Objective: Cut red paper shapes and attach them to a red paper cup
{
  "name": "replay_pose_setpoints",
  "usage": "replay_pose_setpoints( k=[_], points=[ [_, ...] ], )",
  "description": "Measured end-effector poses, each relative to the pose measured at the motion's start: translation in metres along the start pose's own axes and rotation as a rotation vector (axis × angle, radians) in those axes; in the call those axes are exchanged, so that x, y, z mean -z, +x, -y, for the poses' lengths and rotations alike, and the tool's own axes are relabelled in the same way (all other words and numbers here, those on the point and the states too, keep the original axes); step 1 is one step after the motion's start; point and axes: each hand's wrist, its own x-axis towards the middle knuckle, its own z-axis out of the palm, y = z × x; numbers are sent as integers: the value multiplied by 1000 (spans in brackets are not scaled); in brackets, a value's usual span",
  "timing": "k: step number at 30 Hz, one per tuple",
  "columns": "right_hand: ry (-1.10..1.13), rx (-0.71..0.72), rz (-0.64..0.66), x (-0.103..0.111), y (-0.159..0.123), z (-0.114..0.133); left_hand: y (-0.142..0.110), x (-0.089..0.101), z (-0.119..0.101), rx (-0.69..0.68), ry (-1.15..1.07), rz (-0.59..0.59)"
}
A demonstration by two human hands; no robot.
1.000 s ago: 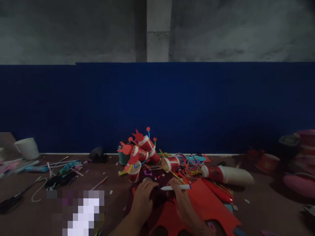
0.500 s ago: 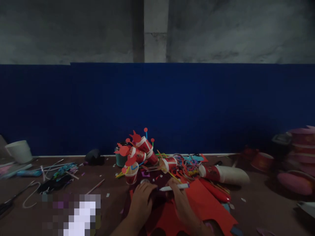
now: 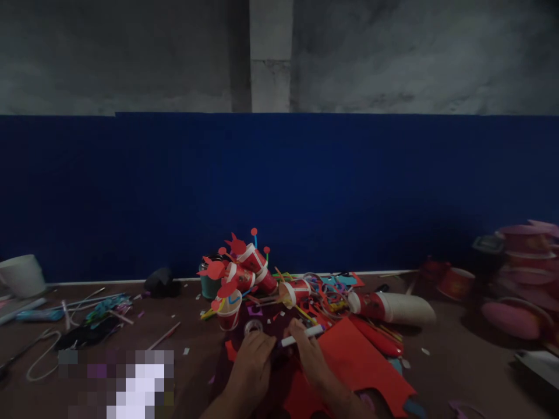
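My right hand (image 3: pixel 308 352) is closed around a white marker (image 3: pixel 302 336) with a purple end; the marker lies aslant, its left end pointing at my other hand. Just left of it, my left hand (image 3: pixel 252 362) is curled with its fingers bent down over a dark area; what they hold, if anything, is hidden. A roll of clear tape (image 3: pixel 253 327) lies right beyond its knuckles. Beneath and right of my hands spreads a cut sheet of red paper (image 3: pixel 367 361).
Red-and-white paper cups (image 3: pixel 239 276) with red cutouts and straws pile up behind my hands. A stack of cups (image 3: pixel 393 308) lies at right. Straws and pipe cleaners (image 3: pixel 325 291) are scattered between. A white cup (image 3: pixel 24 276) stands far left, pink items (image 3: pixel 510 320) far right.
The view has shifted slightly, so most things sit further left. The marker has tilted more, its right end higher. More of the tape roll shows beyond my left hand.
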Motion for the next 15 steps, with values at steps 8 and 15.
replay_pose_setpoints(
  k=[8,15],
  points=[
    [76,-42,-6,0,-2,8,-4,-8,1,173,-13,-2],
    [-288,220,87,17,20,14,-4,-11,-15,408,113,242]
  ],
)
